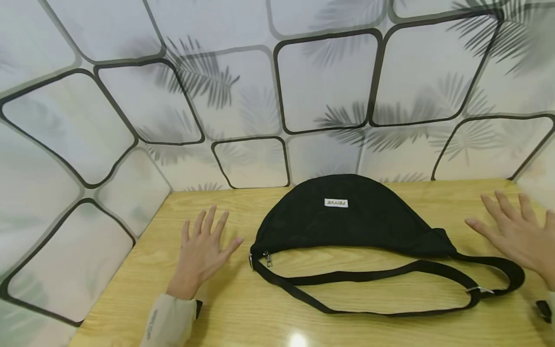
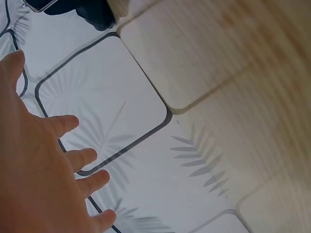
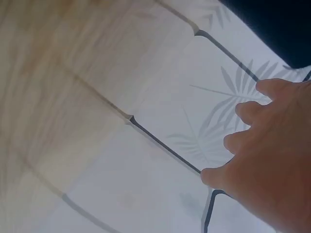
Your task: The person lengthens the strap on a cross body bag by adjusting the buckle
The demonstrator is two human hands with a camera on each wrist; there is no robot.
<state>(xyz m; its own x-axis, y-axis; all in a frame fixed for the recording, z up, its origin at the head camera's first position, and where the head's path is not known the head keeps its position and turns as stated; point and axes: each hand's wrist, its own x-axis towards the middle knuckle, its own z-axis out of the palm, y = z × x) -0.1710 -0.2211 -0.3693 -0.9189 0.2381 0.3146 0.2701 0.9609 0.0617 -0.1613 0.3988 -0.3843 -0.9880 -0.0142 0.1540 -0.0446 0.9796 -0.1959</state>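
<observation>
A black half-moon waist bag point(image 1: 338, 226) lies flat on the wooden table, its curved side away from me. Its white label point(image 1: 336, 203) reads upside down. The black strap point(image 1: 355, 277) loops out on the near side, with a metal slider point(image 1: 480, 290) at the right. By the bag's left end hangs a zipper pull point(image 1: 269, 260). My left hand point(image 1: 201, 255) is spread left of the bag, apart from it. To the right of the bag my right hand point(image 1: 518, 236) spreads its fingers, holding nothing. Both wrist views show the hands with nothing in them.
The wooden table point(image 1: 234, 308) meets a pale wall covering point(image 1: 325, 82) with dark rounded frames and leaf prints at the back. The same covering point(image 1: 39, 193) stands along the left side, and more of it appears at the right edge.
</observation>
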